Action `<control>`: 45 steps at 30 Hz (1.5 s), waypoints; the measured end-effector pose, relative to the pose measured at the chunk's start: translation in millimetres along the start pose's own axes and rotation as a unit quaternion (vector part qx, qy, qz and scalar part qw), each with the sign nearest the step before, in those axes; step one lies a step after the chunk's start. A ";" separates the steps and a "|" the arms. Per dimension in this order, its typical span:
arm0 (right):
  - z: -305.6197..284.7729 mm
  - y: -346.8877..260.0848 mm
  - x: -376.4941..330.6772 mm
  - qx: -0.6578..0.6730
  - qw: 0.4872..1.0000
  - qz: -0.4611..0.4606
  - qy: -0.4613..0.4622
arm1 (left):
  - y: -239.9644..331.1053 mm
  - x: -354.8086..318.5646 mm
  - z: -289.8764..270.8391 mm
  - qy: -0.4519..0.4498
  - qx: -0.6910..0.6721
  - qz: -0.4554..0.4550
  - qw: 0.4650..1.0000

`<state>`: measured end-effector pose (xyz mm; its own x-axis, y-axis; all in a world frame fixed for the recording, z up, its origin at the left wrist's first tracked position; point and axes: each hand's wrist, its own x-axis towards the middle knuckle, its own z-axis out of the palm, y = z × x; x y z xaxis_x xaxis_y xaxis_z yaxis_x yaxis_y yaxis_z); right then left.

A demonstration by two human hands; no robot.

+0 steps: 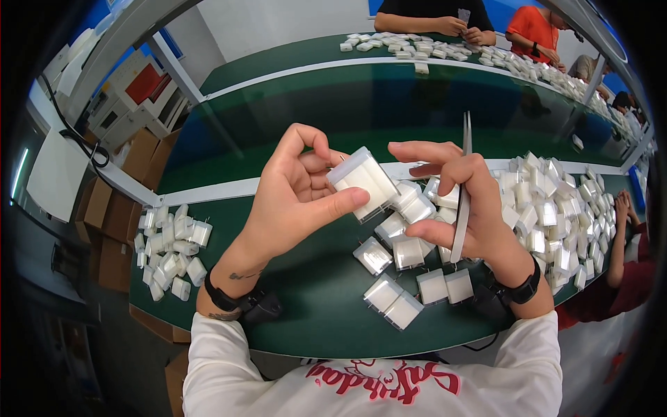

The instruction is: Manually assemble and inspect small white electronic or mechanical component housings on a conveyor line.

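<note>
White plastic block point(363, 182) sits at the centre of the frame, pinched in your left hand point(295, 191): thumb pressed along its lower edge, fingers curled behind it. Your right hand point(462, 208) is closed around metal tweezers point(463, 187), their tips pointing up, index finger stretched toward the block. Below and to the right, loose white blocks point(549, 215) lie heaped on the green table point(313, 292). A smaller pile point(170, 250) lies at lower left. Across the upper frame, other people's hands point(465, 28) work at another bench.
</note>
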<state>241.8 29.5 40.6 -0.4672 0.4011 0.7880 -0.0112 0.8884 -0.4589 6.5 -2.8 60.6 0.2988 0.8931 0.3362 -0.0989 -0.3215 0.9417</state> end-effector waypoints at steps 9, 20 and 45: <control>-15.9 -8.4 -10.1 0.072 0.987 0.139 -0.038 | -0.3 -2.4 1.5 0.011 0.136 0.056 0.989; -4.5 -6.6 -7.3 0.393 0.891 0.219 0.050 | -3.5 0.1 4.3 0.015 0.008 0.032 0.999; 4.3 5.1 -9.6 0.509 0.825 0.243 0.036 | -3.7 -3.9 8.6 -0.007 0.040 0.001 0.999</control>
<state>242.5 29.2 29.0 -0.5819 0.6993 0.4151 -0.5919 -0.0141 -0.8059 13.8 -7.7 55.7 0.3117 0.8884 0.3370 -0.0240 -0.3472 0.9375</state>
